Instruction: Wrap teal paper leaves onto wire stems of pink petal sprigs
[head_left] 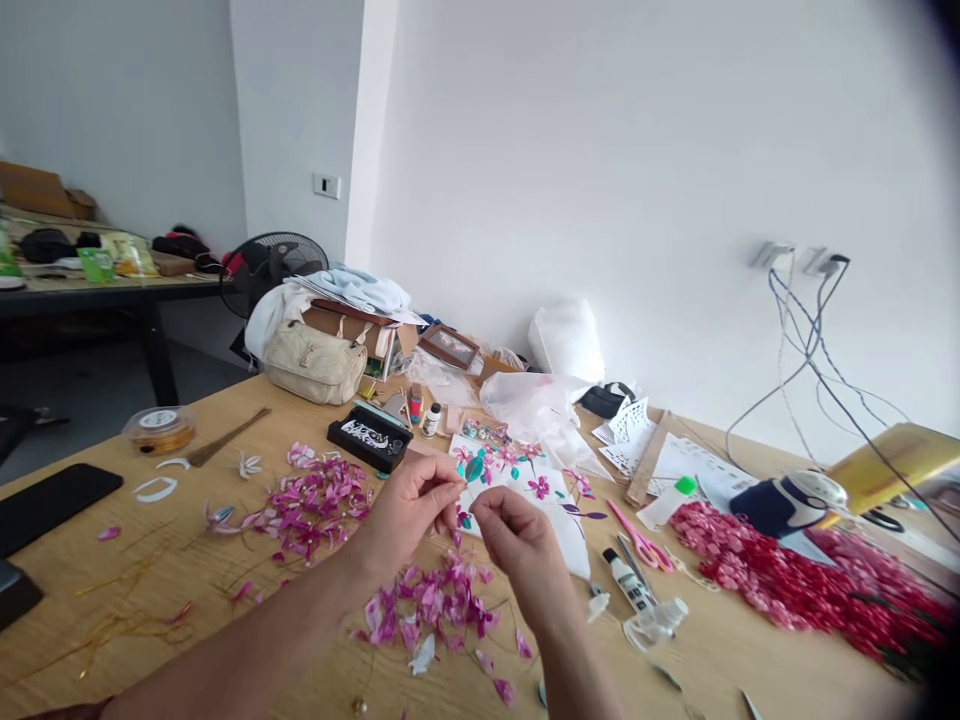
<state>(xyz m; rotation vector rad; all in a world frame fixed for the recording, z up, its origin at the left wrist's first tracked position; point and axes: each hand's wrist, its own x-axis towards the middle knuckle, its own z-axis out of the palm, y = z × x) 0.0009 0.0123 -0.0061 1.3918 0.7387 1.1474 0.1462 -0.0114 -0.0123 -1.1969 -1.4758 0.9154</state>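
Observation:
My left hand (416,500) is closed in a pinch, thumb against fingers, over the middle of the table. Close beside it, my right hand (521,535) pinches too. Between the fingertips runs a thin wire, and a small teal leaf (474,467) shows just above them, seemingly at its end. Behind the hands lies a white sheet (566,540) with pink flowers and teal leaves on it. Loose pink-purple petals (442,600) on thin stems are spread below the hands. Another heap of petals (315,505) lies to the left.
A black box (370,437) and a small bottle (432,420) stand behind. To the right are pink scissors (641,538), a glue bottle (628,580) and red-pink flower strands (810,580). A spool of golden wire (160,432) and a phone (56,505) lie left. A beige bag (315,362) sits farther back.

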